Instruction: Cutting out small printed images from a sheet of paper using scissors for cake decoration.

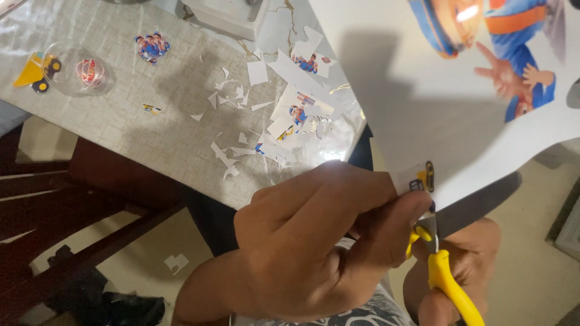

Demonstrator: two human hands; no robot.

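now printed sheet (447, 115) between left fingers (386, 199), above scissors (444, 265)

Two hands: left hand (302, 241), right hand (465, 265). One pair of yellow-handled scissors (444, 265). One large printed sheet (459, 102). One clear plastic cup (75, 67) on the bench (121, 121). One cut-out of grouped figures (151, 46). Paper scraps (241, 121): many, too scattered to count.
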